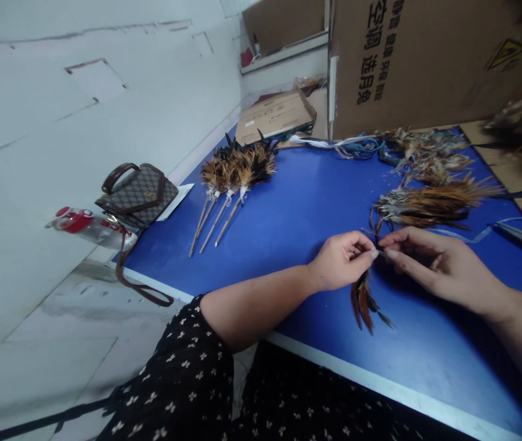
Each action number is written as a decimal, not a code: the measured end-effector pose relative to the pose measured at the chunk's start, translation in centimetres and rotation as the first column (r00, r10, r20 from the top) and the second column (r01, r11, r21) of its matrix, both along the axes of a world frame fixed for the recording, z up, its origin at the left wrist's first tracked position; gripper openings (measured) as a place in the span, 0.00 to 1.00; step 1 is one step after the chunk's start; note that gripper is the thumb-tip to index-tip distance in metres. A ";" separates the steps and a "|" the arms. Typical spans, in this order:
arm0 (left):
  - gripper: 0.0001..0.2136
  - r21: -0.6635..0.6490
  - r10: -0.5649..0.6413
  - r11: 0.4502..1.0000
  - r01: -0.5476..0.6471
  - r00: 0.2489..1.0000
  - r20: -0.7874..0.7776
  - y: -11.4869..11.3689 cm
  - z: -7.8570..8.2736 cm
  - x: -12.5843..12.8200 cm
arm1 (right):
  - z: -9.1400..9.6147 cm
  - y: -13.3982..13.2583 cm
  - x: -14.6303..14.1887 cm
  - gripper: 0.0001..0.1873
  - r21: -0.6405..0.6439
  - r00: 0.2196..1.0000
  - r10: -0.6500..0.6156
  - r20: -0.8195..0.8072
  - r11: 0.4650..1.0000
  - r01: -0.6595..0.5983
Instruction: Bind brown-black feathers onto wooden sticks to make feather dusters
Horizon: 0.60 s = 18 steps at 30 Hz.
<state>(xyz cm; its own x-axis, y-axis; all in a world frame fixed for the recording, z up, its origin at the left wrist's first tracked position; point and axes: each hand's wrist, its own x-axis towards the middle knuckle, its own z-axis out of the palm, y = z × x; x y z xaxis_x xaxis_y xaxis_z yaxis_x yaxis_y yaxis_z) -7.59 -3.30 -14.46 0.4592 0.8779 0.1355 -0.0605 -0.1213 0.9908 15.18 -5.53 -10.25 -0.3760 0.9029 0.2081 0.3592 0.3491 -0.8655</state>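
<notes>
My left hand (pixel 344 260) is closed in a pinch, and a small bunch of brown and dark green feathers (pixel 363 301) hangs tips-down below its fingertips. Close beside it, my right hand (pixel 447 266) has thumb and forefinger brought together on a thin strand that runs to the left fingertips. The exact grip there is too small to make out. Just behind the right hand lies a pile of loose brown and grey feathers (pixel 426 203). Three or so feather dusters (pixel 238 168) with thin wooden handles rest on the blue table (pixel 307 208), left of my hands.
A patterned handbag (pixel 139 195) and a plastic bottle (pixel 90 226) stand at the table's left edge. More pale feathers (pixel 433 150) and blue strips (pixel 362 147) lie at the back. A large cardboard box (pixel 426 67) rises behind them, with a flat carton (pixel 274 113) to its left.
</notes>
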 end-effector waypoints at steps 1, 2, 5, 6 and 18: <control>0.17 -0.009 0.002 1.000 -0.002 1.000 0.002 0.0 0.0 0.0 | 0.0 0.0 0.1 0.23 -0.014 1.000 0.014 -0.015 1.000 -0.014; 0.16 -0.012 0.006 1.000 -0.005 1.000 0.005 0.0 0.1 0.0 | -0.1 0.1 0.1 0.22 -0.024 0.999 0.026 -0.030 0.999 -0.027; 0.15 -0.021 0.006 1.000 -0.006 1.000 0.017 0.0 0.1 -0.1 | -0.6 0.2 0.3 0.20 -0.009 0.998 0.043 -0.043 0.999 -0.043; 0.14 -0.025 0.003 1.000 -0.002 1.000 0.025 0.1 0.1 -0.1 | -0.7 0.2 0.3 0.18 0.013 0.999 0.037 -0.034 0.999 -0.036; 0.15 -0.220 0.020 0.975 -0.004 0.997 0.068 0.1 1.5 -0.2 | -1.0 0.0 -0.6 0.07 0.383 0.994 -0.016 0.106 0.923 -0.027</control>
